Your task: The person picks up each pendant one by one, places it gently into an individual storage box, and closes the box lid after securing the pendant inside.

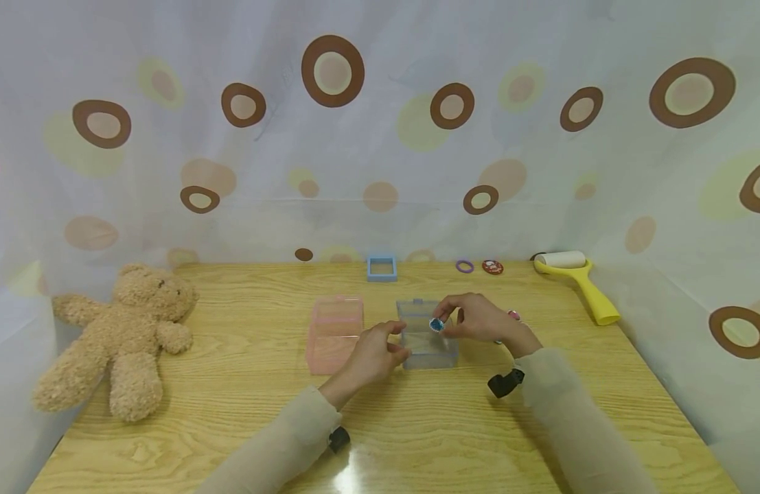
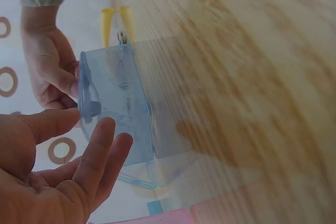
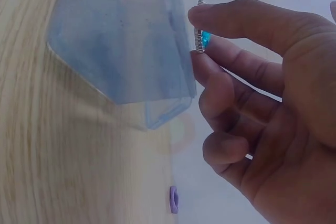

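My right hand (image 1: 475,317) pinches a blue gem with a silver, jagged rim (image 1: 436,324) between thumb and fingertips. It holds the gem over a clear bluish plastic box (image 1: 425,360). In the right wrist view the gem (image 3: 205,39) is edge-on, right beside the box's rim. My left hand (image 1: 373,353) is at the box's left side, thumb and fingers spread apart. From the left wrist view, its fairly straight fingers (image 2: 94,153) overlap the box wall (image 2: 118,87). Left of the clear box lies a pink translucent box (image 1: 336,353) with compartments.
A teddy bear (image 1: 123,339) lies at the left. Along the back are a light blue square frame (image 1: 382,277), a purple ring (image 1: 464,266), a red round badge (image 1: 493,267) and a yellow-handled lint roller (image 1: 592,291). A small pink piece (image 1: 513,315) lies beyond my right wrist.
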`<action>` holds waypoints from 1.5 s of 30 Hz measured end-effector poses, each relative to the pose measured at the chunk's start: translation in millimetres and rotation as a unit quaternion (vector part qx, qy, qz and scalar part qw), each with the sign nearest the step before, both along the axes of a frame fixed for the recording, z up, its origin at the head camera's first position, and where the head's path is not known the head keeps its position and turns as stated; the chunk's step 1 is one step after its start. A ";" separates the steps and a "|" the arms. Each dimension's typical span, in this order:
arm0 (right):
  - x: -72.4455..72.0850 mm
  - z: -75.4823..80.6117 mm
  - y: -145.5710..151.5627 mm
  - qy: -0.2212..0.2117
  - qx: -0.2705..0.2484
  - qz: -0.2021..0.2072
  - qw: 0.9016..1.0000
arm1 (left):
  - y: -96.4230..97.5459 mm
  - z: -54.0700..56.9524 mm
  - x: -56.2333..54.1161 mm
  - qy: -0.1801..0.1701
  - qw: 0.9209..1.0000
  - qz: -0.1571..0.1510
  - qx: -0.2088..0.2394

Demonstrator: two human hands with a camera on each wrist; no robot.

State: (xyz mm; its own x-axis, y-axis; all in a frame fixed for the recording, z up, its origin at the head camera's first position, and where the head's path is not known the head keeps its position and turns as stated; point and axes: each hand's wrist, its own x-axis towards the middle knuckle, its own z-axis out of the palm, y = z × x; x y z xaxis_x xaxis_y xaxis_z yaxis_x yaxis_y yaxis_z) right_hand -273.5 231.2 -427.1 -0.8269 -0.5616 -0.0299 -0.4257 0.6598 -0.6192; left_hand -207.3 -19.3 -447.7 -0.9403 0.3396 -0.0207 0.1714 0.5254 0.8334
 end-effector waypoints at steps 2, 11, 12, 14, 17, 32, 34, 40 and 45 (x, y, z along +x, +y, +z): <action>-0.3 -2.2 -1.6 0.001 0.005 0.002 1.000 | -0.2 0.5 0.0 -0.002 1.000 -0.002 0.002; 3.2 -5.1 -9.9 0.028 0.032 0.018 0.999 | -1.0 1.7 0.3 0.000 1.000 -0.014 0.000; 4.3 -5.1 -11.1 0.030 0.033 0.020 0.999 | -0.9 1.5 0.3 -0.001 1.000 -0.014 0.000; 6.2 -5.5 -13.0 0.033 0.039 0.023 0.998 | -0.7 0.6 0.3 -0.001 1.000 -0.014 0.000; 8.6 -7.2 -15.7 0.041 0.056 0.023 0.997 | -0.4 -0.7 0.2 -0.002 1.000 -0.015 -0.001; 12.4 -12.0 -24.8 0.068 0.159 0.004 0.985 | -1.4 -1.5 0.0 -0.005 1.000 -0.016 0.003; 12.8 -12.8 -25.4 0.072 0.164 0.004 0.984 | -1.5 -1.5 0.0 -0.005 1.000 -0.015 0.004; 13.5 -12.7 -26.9 0.074 0.168 -0.001 0.983 | -1.6 -1.2 0.0 -0.004 1.000 -0.014 0.001; 14.0 -12.1 -27.0 0.071 0.173 -0.008 0.982 | -1.3 -1.2 0.0 -0.002 1.000 -0.014 -0.002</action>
State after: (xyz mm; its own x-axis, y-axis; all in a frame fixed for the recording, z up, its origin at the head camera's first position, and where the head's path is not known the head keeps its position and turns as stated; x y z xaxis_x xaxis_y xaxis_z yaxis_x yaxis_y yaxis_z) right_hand -259.5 204.1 -439.3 -0.8449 -0.5256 -0.0992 -0.4802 0.8271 -0.2922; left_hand -207.3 -20.7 -448.9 -0.9301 0.3663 -0.0258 0.1834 0.5241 0.8317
